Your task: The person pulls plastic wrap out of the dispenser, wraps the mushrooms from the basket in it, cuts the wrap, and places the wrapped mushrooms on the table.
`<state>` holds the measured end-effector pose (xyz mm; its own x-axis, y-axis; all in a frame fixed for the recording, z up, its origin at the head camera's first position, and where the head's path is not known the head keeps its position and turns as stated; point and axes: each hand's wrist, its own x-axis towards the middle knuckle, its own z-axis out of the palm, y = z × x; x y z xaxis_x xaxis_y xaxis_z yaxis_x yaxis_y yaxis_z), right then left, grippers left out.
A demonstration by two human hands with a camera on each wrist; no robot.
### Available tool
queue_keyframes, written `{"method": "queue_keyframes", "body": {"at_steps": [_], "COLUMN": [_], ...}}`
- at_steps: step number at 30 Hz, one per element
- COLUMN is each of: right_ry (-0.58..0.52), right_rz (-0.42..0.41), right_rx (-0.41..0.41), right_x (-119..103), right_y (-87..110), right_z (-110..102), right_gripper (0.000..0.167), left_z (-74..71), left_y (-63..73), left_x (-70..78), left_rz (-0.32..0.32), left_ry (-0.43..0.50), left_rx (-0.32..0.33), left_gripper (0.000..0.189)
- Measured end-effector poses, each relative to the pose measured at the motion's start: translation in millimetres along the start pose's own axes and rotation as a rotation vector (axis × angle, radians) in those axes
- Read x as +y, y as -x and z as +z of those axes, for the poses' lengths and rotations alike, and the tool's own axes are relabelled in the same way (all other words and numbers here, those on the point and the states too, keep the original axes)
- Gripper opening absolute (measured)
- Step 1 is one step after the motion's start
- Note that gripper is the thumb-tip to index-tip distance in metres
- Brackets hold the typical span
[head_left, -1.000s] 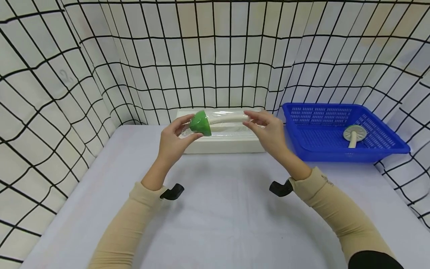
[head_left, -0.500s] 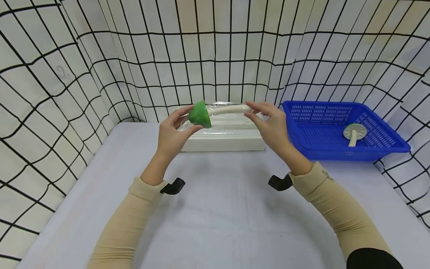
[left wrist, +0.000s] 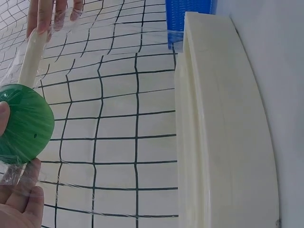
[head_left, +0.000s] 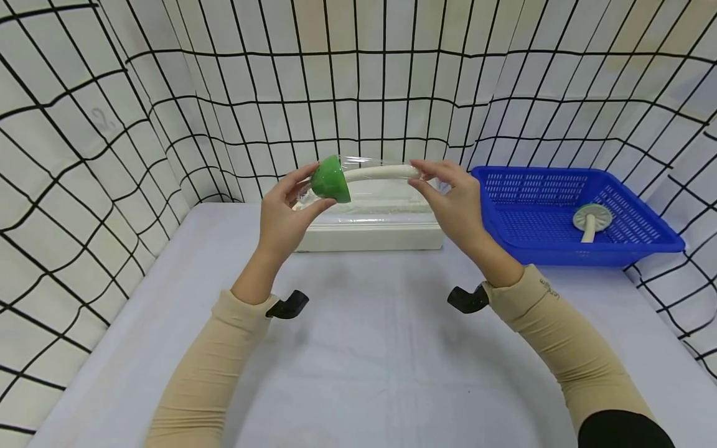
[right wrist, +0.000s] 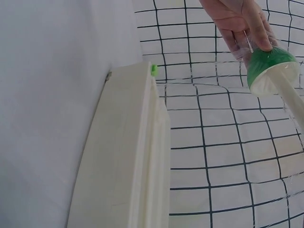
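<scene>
Three sides of black grid (head_left: 384,51) over pale sheeting stand round a white-covered bench (head_left: 381,348). Toward the back right of the bench sits a blue basket (head_left: 526,214) with slotted walls, and a long white box (head_left: 370,238) lies crosswise at the middle of the back, just beside the basket. Two tan sleeves (head_left: 196,373) reach in from the near edge, a black band (head_left: 622,429) round the upper part of the right one. The left hand (head_left: 282,208) grips the cap of a green-capped mushroom shape (head_left: 366,172) between thumb and fingers, while the right hand (head_left: 459,202) pinches the far end of its white stem. Held nearly level between them, the mushroom shape is raised above the box, well clear of the bench, its cap toward the left. Clear film (head_left: 361,161) clings about the cap and stem, and in both wrist views it stretches across toward the box. Inside the basket, near its right side, rests a second mushroom shape (head_left: 592,218), ribbed underside showing and stem pointing to the near wall. Smaller again, a black mount (head_left: 289,305) juts inward from each cuff, and a light green tab (right wrist: 154,70) shows at one end of the box.
</scene>
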<state>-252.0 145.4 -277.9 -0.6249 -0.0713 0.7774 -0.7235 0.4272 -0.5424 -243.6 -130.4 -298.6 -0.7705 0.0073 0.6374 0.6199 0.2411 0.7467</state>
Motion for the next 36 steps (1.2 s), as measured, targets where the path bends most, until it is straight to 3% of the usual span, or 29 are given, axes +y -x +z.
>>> {"method": "queue_keyframes", "body": {"at_steps": [12, 24, 36], "right_ry": [0.008, 0.028, 0.032], "right_rz": [-0.096, -0.146, -0.189], "right_rx": [0.025, 0.030, 0.033], "right_x": [-5, -7, -12], "right_y": [-5.4, -10.5, -21.6], "right_z": [-4, -8, -11], "right_gripper": [0.029, 0.028, 0.028], "left_z": [1.3, 4.4, 1.7], "left_y": [-1.4, -1.2, -9.6], "left_x": [7.1, 16.2, 24.7], "left_rz": [0.050, 0.117, 0.169], "left_ry": [0.005, -0.020, -0.009], "left_rx": [0.036, 0.071, 0.099], "left_gripper": [0.061, 0.059, 0.059]}}
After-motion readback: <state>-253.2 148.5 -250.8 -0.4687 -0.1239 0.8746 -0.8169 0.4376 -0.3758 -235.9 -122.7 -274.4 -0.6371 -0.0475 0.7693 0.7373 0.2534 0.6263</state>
